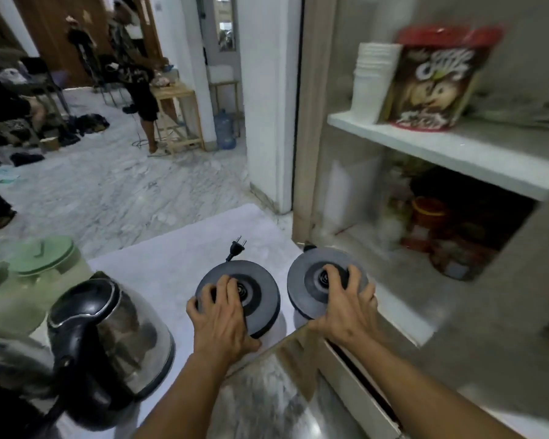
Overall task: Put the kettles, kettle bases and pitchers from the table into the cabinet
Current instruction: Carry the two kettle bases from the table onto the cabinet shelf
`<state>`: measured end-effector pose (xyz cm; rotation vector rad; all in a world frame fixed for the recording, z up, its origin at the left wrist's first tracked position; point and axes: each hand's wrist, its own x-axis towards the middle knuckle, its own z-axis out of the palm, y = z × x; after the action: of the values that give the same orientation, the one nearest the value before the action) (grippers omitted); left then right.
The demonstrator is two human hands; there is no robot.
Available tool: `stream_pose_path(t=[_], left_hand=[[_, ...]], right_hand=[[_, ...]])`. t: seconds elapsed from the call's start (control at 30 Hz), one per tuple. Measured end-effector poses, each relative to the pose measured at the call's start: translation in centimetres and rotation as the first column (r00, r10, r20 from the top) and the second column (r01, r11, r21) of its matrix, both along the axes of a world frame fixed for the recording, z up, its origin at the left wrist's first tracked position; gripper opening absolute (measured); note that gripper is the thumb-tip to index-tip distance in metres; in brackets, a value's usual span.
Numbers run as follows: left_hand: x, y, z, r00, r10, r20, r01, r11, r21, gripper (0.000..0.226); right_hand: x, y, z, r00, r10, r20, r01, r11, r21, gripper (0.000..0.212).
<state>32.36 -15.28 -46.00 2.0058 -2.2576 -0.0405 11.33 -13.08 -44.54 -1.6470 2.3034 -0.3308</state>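
Two round black kettle bases are in my hands at the table's right end. My left hand [224, 315] grips the left kettle base [257, 296], whose plug [236, 247] sticks out behind it. My right hand [346, 307] grips the right kettle base [308, 277], tilted and lifted beside the open cabinet [441, 150]. A steel kettle [121, 337] with a black handle stands at the left on the white table [159, 267]. Part of another kettle [10, 359] shows at the lower left. Two pitchers with green lids [42, 258] stand behind them.
The cabinet's upper shelf holds a stack of white cups [373, 77] and a cereal bag [435, 80]. The lower compartment [425, 236] holds jars and packets toward the back right. A person [137, 74] stands across the room by a wooden table. A water jug [225, 128] sits on the floor.
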Motion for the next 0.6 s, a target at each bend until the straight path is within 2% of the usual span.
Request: stream_pose_path(t=[0.13,0.23,0.4,0.6], left_hand=[[-1.2,1.8,6.9,0.976,-0.218,0.009,0.218,0.974,-0.057,0.120],[-3.1,4.5,12.2,0.921,-0.387,0.044,0.389,0.909,-0.147,0.118],[-9.2,10.1,20.3,0.812,-0.574,0.103,0.581,0.780,-0.232,0.129],[-19.8,17.5,27.2,0.606,-0.787,0.114,0.775,0.553,-0.306,0.129]], right_hand=[[-0.9,7.2,7.5,0.969,-0.241,-0.049,0.238,0.969,-0.063,0.108],[-1.6,13.2,12.9,0.922,-0.381,-0.074,0.367,0.918,-0.151,0.108],[-4.3,23.1,20.1,0.805,-0.585,-0.103,0.539,0.792,-0.286,0.105],[-9.8,33.0,26.1,0.614,-0.775,-0.147,0.695,0.620,-0.365,0.105]])
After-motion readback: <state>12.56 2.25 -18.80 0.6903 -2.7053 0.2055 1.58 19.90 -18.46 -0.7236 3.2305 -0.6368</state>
